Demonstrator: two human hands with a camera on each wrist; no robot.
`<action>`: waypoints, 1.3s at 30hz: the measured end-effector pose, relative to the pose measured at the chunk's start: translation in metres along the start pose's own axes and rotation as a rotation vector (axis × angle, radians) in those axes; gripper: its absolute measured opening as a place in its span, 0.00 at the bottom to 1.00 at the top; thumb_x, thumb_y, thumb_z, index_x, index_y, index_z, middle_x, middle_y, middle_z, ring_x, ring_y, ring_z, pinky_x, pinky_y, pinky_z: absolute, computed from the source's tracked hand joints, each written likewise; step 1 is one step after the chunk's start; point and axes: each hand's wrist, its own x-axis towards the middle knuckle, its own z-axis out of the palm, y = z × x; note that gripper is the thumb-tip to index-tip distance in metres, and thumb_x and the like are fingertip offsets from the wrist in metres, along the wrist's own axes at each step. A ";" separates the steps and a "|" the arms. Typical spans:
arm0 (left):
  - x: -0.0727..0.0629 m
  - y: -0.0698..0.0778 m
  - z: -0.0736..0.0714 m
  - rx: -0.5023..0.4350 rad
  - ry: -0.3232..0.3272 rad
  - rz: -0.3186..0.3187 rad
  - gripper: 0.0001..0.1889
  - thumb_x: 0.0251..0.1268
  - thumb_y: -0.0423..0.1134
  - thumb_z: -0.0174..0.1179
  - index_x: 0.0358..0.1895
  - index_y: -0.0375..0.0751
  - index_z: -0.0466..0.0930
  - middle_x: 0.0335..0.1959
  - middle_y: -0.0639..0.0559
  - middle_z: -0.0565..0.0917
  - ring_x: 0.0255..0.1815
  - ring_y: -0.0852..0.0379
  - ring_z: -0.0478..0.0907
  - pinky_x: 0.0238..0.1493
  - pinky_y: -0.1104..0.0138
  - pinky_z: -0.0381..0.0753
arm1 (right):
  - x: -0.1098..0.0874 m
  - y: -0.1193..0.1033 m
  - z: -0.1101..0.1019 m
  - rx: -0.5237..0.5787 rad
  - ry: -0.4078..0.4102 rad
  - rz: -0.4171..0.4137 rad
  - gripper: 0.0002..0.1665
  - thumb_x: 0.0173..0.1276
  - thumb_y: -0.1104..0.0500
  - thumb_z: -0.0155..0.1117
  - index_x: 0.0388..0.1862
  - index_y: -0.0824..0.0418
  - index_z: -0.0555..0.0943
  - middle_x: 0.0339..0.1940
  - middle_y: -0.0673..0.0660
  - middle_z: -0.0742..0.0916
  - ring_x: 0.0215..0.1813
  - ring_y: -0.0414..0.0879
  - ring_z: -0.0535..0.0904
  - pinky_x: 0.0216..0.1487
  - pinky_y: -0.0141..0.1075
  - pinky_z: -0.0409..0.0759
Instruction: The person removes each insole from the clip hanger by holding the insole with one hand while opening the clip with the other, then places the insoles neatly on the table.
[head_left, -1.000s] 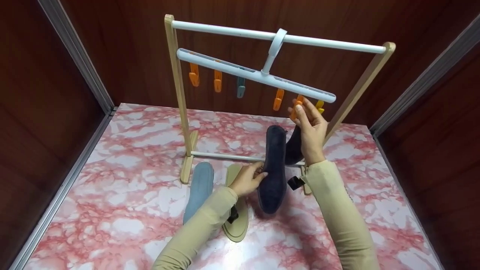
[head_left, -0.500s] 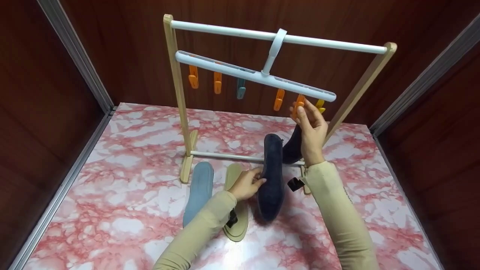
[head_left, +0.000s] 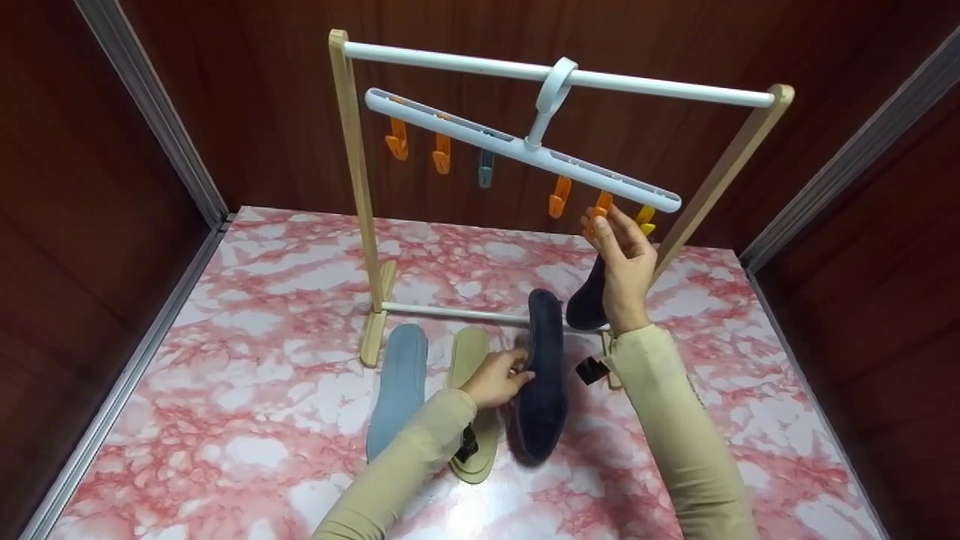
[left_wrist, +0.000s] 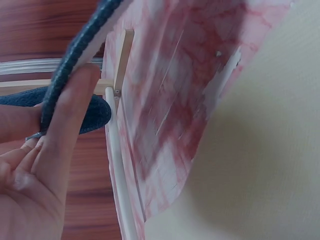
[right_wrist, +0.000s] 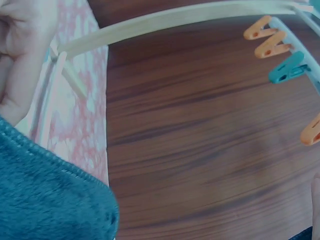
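My left hand (head_left: 496, 379) pinches the side edge of a dark navy insole (head_left: 544, 382), which it holds lengthwise in front of the rack. In the left wrist view the thumb and fingers clasp the stitched edge of this insole (left_wrist: 82, 42). My right hand (head_left: 628, 259) pinches an orange clothespin (head_left: 603, 204) under the right arm of a white hanger (head_left: 487, 138). Behind that hand a second navy insole (head_left: 587, 304) hangs, its upper end hidden. A yellow clothespin (head_left: 646, 219) shows just right of my right fingers.
A wooden rack with a white top bar (head_left: 450, 61) carries the hanger. More orange clothespins (head_left: 441, 154) and a teal clothespin (head_left: 486, 169) hang along it. A grey-blue insole (head_left: 401, 375) and a beige insole (head_left: 468, 352) lie on the pink marbled table (head_left: 255, 360).
My left hand has lowered the navy insole toward me. The hanger's left end has risen and its right end has dipped a little. My right hand keeps its pinch on the orange clothespin.
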 end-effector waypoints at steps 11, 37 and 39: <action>-0.006 -0.002 0.014 -0.013 -0.065 -0.086 0.04 0.65 0.30 0.58 0.35 0.32 0.76 0.24 0.50 0.80 0.30 0.57 0.81 0.30 0.73 0.77 | -0.006 0.005 -0.005 -0.041 -0.012 0.036 0.14 0.67 0.68 0.59 0.50 0.70 0.80 0.40 0.60 0.89 0.42 0.50 0.87 0.44 0.39 0.84; -0.013 -0.013 0.024 0.071 -0.111 -0.158 0.11 0.63 0.29 0.58 0.25 0.35 0.67 0.16 0.60 0.63 0.10 0.67 0.63 0.21 0.77 0.66 | -0.014 0.009 -0.011 -0.068 -0.012 0.104 0.11 0.67 0.68 0.60 0.47 0.67 0.83 0.40 0.62 0.89 0.41 0.48 0.87 0.27 0.34 0.83; -0.013 -0.013 0.024 0.075 -0.103 -0.179 0.10 0.62 0.29 0.59 0.25 0.33 0.68 0.15 0.60 0.63 0.10 0.66 0.63 0.19 0.77 0.65 | -0.014 0.009 -0.012 -0.078 -0.018 0.100 0.12 0.67 0.67 0.60 0.48 0.68 0.83 0.39 0.60 0.89 0.41 0.49 0.87 0.26 0.34 0.83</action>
